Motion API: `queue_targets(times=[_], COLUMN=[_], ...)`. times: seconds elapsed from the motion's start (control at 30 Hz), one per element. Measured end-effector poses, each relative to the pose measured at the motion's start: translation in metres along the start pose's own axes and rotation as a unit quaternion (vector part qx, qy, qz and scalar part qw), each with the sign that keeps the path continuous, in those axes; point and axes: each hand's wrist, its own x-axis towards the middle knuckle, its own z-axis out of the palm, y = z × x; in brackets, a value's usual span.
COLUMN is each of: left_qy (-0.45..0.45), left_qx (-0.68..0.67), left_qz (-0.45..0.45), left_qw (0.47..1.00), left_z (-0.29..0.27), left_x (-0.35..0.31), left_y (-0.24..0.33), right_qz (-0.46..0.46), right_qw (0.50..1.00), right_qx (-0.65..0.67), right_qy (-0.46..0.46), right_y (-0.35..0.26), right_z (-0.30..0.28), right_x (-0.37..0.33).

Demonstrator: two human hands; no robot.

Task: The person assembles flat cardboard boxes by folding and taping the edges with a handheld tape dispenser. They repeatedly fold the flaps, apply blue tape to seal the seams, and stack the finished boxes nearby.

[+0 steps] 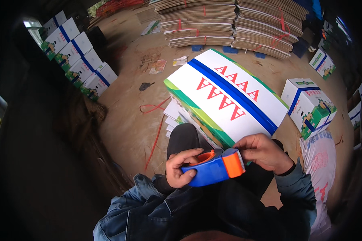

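Note:
My left hand (177, 170) is wrapped around a tape dispenser (209, 172) with a blue body and an orange front piece, held above my lap. Its toothed edge points to the right. My right hand (265, 154) has thumb and forefinger pinched together close to that edge; what lies between them is too small to make out. Just beyond both hands stands a large white and green carton (213, 108) with red lettering. A strip of blue tape (236, 95) runs lengthwise along its top, and the carton's near corner is partly behind my hands.
Tall stacks of flattened cardboard (201, 26) stand at the back. Taped cartons (78, 56) are piled at the left. Another taped carton (309, 104) sits at the right, near a white printed sack (319, 160). Red strapping (159, 136) and paper scraps (158, 66) litter the floor.

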Motion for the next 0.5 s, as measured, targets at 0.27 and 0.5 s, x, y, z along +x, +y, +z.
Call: queue_targets(times=[0.27, 0.5], left_qy=[0.074, 0.195], left_qx=[0.056, 0.079], left_qz=[-0.041, -0.148], left_qw=[0.995, 0.966], left_z=[0.012, 0.001], left_x=[0.007, 0.014], left_y=[0.005, 0.015], right_qz=[-0.195, -0.301], right_qw=[0.934, 0.856], right_qx=[-0.273, -0.292], right_qy=[0.122, 0.303], right_y=[0.005, -0.109], right_z=[-0.007, -0.179], right_x=[0.018, 0.076])
